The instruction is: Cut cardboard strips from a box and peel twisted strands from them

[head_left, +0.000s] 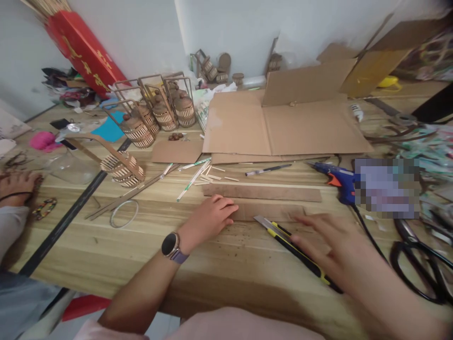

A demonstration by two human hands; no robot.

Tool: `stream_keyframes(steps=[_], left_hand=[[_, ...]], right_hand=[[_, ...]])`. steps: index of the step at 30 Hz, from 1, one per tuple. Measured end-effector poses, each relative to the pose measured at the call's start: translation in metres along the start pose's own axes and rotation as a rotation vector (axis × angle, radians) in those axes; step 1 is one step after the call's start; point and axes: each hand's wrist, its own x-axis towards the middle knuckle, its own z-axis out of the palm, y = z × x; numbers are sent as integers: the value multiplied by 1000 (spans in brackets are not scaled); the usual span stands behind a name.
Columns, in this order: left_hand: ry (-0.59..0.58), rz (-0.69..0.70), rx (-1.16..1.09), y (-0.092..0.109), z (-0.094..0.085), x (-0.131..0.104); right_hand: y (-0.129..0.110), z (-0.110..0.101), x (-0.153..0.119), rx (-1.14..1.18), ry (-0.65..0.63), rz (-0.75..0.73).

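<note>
At the left edge, a co-worker's hand (19, 186) is resting on the table, well apart from our own. Right of it, at the far side, a red sleeve (87, 49) is slanting near the wall, and we are making out gold characters on it, too blurred for reading. Nearer the middle, we are wearing a watch (170, 245) whose dark face is showing no legible brand. Just right of it, our left hand (208, 219) is lying palm down, its fingers bent and nearly together, their tips resting on the left end of the near brown strip (271, 212). From those fingers the strip is running to the right, its long axis left to right, nearly parallel to the far brown strip (262, 192) just beyond. By its near edge, a utility knife (299, 252) is pointing its blade to the far left and slanting its handle to the near right; we are finding no readable name on it. Our right hand (329, 241) is hanging about the strip's right end, fingers outstretched, thumb parted, pinching nothing we can see; whether it is touching strip or knife, we cannot tell. Our left is the surer contact. Farther right, a blue glue gun (348, 183) is lying against a pixelated patch that is hiding any label.
</note>
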Motion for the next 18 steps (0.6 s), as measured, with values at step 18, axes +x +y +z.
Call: stream_keyframes(steps=[18], left_hand=[[-33,100,48,-5,-4,-4]], right_hand=[[-9,-2,9,159,-320,62]])
